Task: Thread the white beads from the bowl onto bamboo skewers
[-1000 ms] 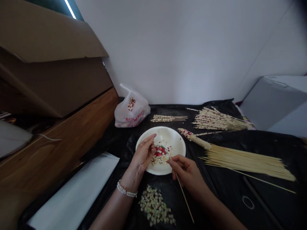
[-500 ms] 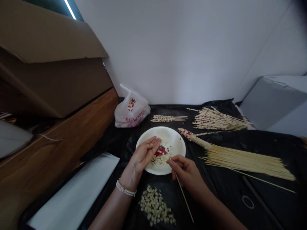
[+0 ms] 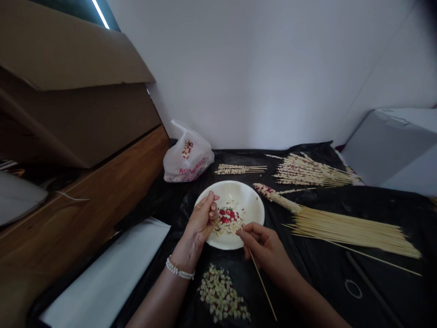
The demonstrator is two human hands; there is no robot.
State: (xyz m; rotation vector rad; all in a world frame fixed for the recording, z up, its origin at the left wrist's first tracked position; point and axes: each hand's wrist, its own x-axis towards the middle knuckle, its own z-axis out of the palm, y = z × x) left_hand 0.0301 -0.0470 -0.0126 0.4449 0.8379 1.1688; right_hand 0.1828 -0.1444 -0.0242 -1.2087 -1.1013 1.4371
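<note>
My left hand (image 3: 204, 217) is over the left side of a white bowl (image 3: 254, 200), fingers curled in and thumb near the index finger. Whatever it may hold is too small or hidden to make out. Between thumb and fingers, my right hand (image 3: 264, 243) grips a thin wooden skewer (image 3: 262, 282) at the bowl's right front rim. The skewer slants down toward me, its upper end near the fingertips. Inside the bowl lie small pale and dark-red pieces (image 3: 229, 225), over a red print on its bottom. A heap of pale pieces (image 3: 221, 294) rests in front of the bowl.
Behind the bowl are a plastic bag (image 3: 188, 157) and a few threaded skewers (image 3: 235, 169). More threaded skewers (image 3: 300, 169) and a bundle of bare skewers (image 3: 355, 231) lie right. A white folded sheet (image 3: 109, 273), cardboard box (image 3: 75, 105) and metal ring (image 3: 353, 289) surround the area.
My left hand has gone from flat, stretched fingers to curled ones and drawn slightly left, showing more of the bowl's contents. The right hand with the skewer has hardly moved.
</note>
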